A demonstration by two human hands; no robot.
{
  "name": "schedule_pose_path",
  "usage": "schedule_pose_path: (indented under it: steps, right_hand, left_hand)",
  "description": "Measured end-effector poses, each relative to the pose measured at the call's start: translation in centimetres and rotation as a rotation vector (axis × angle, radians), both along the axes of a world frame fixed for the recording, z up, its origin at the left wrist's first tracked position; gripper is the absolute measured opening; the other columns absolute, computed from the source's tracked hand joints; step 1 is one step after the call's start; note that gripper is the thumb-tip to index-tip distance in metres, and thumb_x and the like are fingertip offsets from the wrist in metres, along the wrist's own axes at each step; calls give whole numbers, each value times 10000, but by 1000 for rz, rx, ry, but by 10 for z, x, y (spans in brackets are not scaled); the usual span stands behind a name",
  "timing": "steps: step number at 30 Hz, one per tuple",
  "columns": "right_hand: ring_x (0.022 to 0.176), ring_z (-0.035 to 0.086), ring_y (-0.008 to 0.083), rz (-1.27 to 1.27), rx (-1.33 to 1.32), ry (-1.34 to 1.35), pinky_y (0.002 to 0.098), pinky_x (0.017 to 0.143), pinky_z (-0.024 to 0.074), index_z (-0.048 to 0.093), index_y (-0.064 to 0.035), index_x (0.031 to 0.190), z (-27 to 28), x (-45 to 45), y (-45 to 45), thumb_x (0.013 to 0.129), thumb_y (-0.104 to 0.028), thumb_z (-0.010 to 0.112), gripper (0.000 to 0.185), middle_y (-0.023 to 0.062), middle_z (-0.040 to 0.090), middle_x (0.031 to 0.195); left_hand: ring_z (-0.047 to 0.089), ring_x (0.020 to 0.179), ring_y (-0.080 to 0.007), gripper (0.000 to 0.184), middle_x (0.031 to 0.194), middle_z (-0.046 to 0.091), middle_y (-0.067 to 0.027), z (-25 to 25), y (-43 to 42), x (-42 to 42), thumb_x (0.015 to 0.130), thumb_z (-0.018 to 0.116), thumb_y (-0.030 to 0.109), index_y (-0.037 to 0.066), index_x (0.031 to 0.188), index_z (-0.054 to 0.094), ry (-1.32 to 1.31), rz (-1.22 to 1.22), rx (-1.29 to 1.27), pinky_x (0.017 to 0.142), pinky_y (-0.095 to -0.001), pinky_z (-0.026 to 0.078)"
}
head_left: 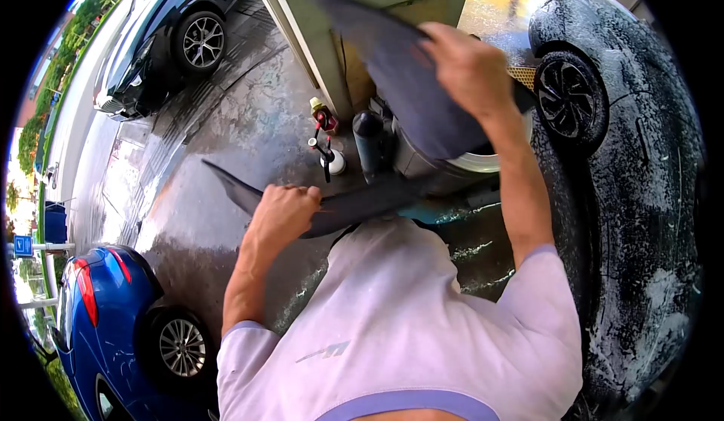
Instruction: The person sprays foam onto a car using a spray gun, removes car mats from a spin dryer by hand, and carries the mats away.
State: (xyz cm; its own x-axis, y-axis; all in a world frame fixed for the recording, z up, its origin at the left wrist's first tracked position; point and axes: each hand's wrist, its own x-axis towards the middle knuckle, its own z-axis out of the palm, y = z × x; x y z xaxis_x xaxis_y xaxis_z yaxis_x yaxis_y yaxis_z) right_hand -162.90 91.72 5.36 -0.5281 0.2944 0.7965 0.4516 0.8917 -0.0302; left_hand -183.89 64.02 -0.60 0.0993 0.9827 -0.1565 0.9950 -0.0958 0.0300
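Note:
My right hand [471, 70] is raised at the upper middle, its fingers closed on the edge of a dark grey floor mat [415, 82]. That mat hangs slanted, with its lower end over a round grey bin [445, 165]. Lower and to the left, my left hand [286, 208] grips another dark strip of matting [354, 206], which has a pointed end sticking out past my knuckles. Whether the two pieces join is hard to tell. The mats are slightly blurred, and the bin's opening is partly hidden behind the raised one.
Beside the bin stand a dark cylinder [369, 146], a white-based spray bottle [332, 161] and a yellow-capped bottle [323, 116], near a pillar [332, 36]. A foam-covered car [633, 195] is close on the right. A blue car [124, 323] and a black car [166, 44] stand left.

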Motion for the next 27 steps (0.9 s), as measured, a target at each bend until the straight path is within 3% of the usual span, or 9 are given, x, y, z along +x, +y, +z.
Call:
schedule_pose_path:
  steps: [2, 4, 5, 6, 9, 13, 20, 25, 27]
  right_hand:
    - [680, 705, 239, 104, 16, -214, 376, 544, 559, 627, -126, 955, 7, -42, -29, 909, -163, 582, 74, 57, 681, 772]
    - [694, 721, 237, 242, -1, -390, 379, 525, 553, 607, -102, 927, -3, -73, -60, 860, -124, 601, 71, 69, 682, 766]
    - [678, 722, 260, 305, -20, -517, 380, 530, 552, 603, -86, 915, -13, -83, -76, 854, -123, 599, 71, 92, 686, 765]
    - [663, 720, 282, 379, -40, -573, 382, 534, 553, 600, -76, 889, -29, -89, -95, 862, -118, 583, 53, 116, 689, 769]
    - [654, 719, 287, 511, -200, -561, 405, 563, 556, 607, -46, 870, -73, -95, -147, 860, -141, 567, 103, 119, 681, 723]
    - [601, 699, 280, 619, -312, -597, 398, 513, 532, 605, -49, 849, -77, -98, -160, 838, -134, 579, 90, 122, 662, 686]
    - [704, 717, 317, 781, -414, -670, 420, 597, 547, 630, -29, 799, -82, -97, -154, 828, -130, 589, 114, 153, 702, 757]
    - [782, 712, 339, 1054, -425, -811, 450, 638, 554, 699, -23, 798, -93, -90, -142, 743, -136, 655, 133, 155, 707, 779]
    - [783, 712, 337, 1085, -445, -814, 450, 638, 554, 706, -24, 783, -91, -84, -142, 737, -139, 660, 132, 151, 712, 791]
  left_hand:
    - [681, 880, -292, 174, 846, 687, -92, -7, -3, 7, 714, 677, 76, 55, 875, 615, -16, 13, -10, 740, -400, 544]
    - [655, 1013, -302, 221, 1044, 670, -114, -18, -12, 9, 679, 719, 63, 34, 887, 649, -76, -128, 309, 813, -371, 560]
    - [556, 1182, -324, 266, 1220, 607, -113, -15, -18, 12, 627, 751, 63, 43, 885, 689, -99, -36, 302, 977, -441, 501]
    - [556, 1182, -324, 266, 1220, 607, -113, -11, -26, 12, 627, 751, 63, 43, 885, 689, -98, -17, 295, 977, -441, 501]
    - [389, 1299, -323, 292, 1280, 580, -83, -15, -46, 2, 574, 743, 89, 108, 865, 728, -13, 101, 397, 1124, -596, 249]
    - [373, 1250, -264, 332, 1270, 516, -8, -38, -76, 10, 519, 760, 100, 209, 833, 753, 64, 229, 556, 1051, -464, 276]
    - [325, 1340, -336, 303, 1330, 481, -9, -44, -91, 8, 610, 765, 125, 273, 868, 709, 212, 211, 516, 1114, -577, 229]
    - [355, 1349, -398, 152, 1390, 492, -109, -11, -70, 32, 616, 763, 139, 173, 751, 704, 183, 273, 375, 1120, -597, 246]
    - [570, 1160, -368, 119, 1237, 613, -129, -4, -59, 38, 638, 782, 131, 112, 731, 710, 97, 290, 156, 991, -504, 441]
